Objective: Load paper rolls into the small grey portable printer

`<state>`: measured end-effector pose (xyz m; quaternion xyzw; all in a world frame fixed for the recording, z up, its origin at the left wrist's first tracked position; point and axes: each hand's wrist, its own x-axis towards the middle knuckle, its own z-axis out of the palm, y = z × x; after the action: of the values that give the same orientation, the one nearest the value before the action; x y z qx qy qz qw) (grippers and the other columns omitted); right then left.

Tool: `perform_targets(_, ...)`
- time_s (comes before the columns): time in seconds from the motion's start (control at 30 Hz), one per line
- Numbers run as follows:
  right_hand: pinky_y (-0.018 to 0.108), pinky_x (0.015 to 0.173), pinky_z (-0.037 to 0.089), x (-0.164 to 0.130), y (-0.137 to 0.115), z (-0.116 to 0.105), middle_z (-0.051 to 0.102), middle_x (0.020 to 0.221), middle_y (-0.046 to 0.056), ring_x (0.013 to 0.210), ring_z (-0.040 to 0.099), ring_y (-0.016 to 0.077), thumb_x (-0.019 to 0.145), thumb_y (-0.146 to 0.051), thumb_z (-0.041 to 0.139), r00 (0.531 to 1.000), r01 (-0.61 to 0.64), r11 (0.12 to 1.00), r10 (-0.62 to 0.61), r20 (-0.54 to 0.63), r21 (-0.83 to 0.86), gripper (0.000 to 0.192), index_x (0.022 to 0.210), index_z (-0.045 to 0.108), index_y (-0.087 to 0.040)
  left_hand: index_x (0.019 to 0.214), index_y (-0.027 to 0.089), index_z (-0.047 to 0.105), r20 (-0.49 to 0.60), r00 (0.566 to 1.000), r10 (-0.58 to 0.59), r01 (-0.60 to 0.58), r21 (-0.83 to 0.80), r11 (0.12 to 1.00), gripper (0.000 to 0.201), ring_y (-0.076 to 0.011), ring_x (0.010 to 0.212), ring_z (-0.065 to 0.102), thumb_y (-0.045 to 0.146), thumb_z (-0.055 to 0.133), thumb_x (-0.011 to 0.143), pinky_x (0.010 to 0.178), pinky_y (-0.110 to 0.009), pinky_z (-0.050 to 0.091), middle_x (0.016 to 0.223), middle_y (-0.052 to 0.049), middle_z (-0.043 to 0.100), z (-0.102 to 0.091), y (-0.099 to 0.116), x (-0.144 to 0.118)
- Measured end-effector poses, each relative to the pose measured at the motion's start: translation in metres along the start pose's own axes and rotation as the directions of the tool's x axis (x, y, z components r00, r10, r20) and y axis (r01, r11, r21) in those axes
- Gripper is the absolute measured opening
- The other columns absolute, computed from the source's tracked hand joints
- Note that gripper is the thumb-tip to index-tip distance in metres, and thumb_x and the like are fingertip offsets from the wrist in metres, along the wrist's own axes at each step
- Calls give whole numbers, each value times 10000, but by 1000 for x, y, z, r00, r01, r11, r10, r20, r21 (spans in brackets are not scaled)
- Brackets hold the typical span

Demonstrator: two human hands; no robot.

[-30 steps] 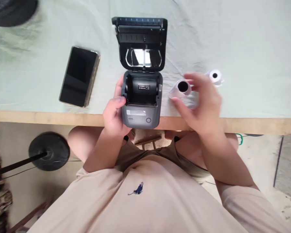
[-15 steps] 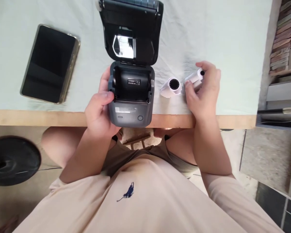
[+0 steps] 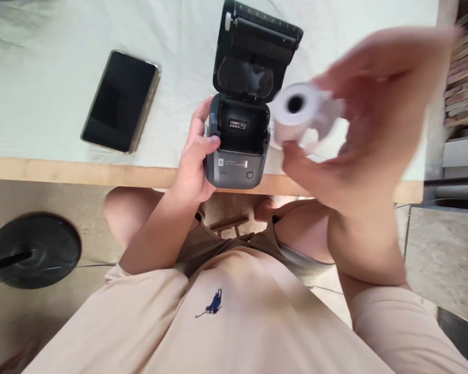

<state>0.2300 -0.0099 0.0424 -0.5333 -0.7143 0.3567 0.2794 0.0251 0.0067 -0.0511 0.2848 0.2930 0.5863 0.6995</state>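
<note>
A small dark grey label printer (image 3: 236, 171) stands at the table's front edge with its lid (image 3: 253, 57) swung up and back. The inner compartment (image 3: 237, 137) is bare apart from a small printed label. My left hand (image 3: 193, 166) grips the printer's left side, thumb over the front rim. Just right of the printer, my right hand (image 3: 374, 130) holds a white paper roll (image 3: 300, 117) raised off the table, its dark core hole facing up. A loose paper end curls out toward the palm. The second small roll does not show; my right hand and the held roll cover that area.
A black-screened tablet (image 3: 120, 101) in a clear case lies left of the printer on the pale cloth (image 3: 179, 31). The table's wooden edge (image 3: 140, 174) runs along the front. A round black stand base (image 3: 35, 249) is on the floor at left.
My right hand has lifted a paper roll off the table and brought it up and toward the printer. The view has shifted, and the printer now tilts slightly, still in my left hand.
</note>
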Motion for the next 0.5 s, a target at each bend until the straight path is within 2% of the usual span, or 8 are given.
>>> perform_targets(0.07, 594, 1067, 651, 13, -12, 11, 705, 1391, 30, 1355, 703, 368, 963, -404, 688, 989, 54, 976, -82, -123, -211, 430, 1326, 458, -414, 1277, 362, 733, -16, 1000, 6, -6, -23, 1000, 388, -334, 1608, 545, 344, 774, 892, 1211, -477, 600, 1365, 31, 798, 0, 0, -1)
perform_targets(0.1, 603, 1038, 642, 19, -14, 15, 748, 1260, 31, 1228, 744, 363, 925, -348, 705, 983, 63, 946, -114, -144, -319, 353, 1217, 510, -387, 1278, 355, 726, -24, 1000, 5, -6, -32, 999, 387, -328, 1622, 536, 337, 773, 894, 1230, -482, 592, 1358, 27, 803, 0, 0, -2)
perform_targets(0.13, 615, 1001, 633, 25, -15, 19, 765, 1148, 37, 1120, 762, 365, 892, -305, 707, 979, 78, 904, -150, -140, -420, 293, 1129, 544, -361, 1288, 349, 712, -30, 1000, 3, -4, -37, 999, 397, -324, 1625, 538, 340, 779, 897, 1237, -487, 590, 1348, 22, 805, 0, 0, -3)
perform_targets(0.2, 636, 987, 614, 32, -13, 25, 769, 1043, 48, 1041, 764, 373, 854, -239, 693, 978, 119, 847, -191, -88, -517, 224, 1038, 595, -323, 1320, 351, 669, -24, 1000, -5, 4, -37, 999, 454, -327, 1617, 558, 370, 814, 891, 1227, -497, 600, 1332, 12, 803, 0, 0, -5)
perform_targets(0.27, 645, 1022, 608, 35, -7, 29, 784, 1028, 50, 1067, 765, 373, 866, -205, 671, 966, 181, 846, -248, -70, -501, 162, 994, 635, -298, 1350, 365, 630, -15, 1000, -23, 22, -28, 999, 522, -336, 1605, 573, 418, 856, 882, 1214, -490, 605, 1348, 14, 791, 0, 2, -6)
perform_targets(0.37, 579, 1039, 645, 34, 0, 30, 833, 1104, 13, 1131, 782, 323, 897, -144, 630, 935, 261, 875, -334, -118, -408, 168, 955, 647, -301, 1371, 354, 610, -32, 998, -57, 56, -35, 998, 614, -365, 1587, 584, 452, 908, 843, 1204, -475, 610, 1431, 4, 767, 0, 5, -8)
perform_targets(0.43, 538, 1025, 673, 32, 3, 30, 847, 1149, -8, 1135, 803, 291, 901, -115, 623, 924, 285, 899, -350, -152, -332, 204, 943, 644, -313, 1377, 341, 609, -39, 997, -63, 61, -42, 997, 655, -395, 1541, 624, 472, 923, 818, 1160, -480, 638, 1466, -20, 762, 0, 6, -9)
perform_targets(0.5, 536, 1019, 690, 30, 6, 29, 848, 1150, -6, 1128, 816, 283, 935, -140, 631, 924, 288, 920, -340, -174, -266, 186, 942, 644, -325, 1402, 340, 604, -25, 998, -51, 50, -60, 997, 626, -401, 1482, 675, 481, 893, 865, 1085, -478, 671, 1498, -35, 752, -1, 5, -10)
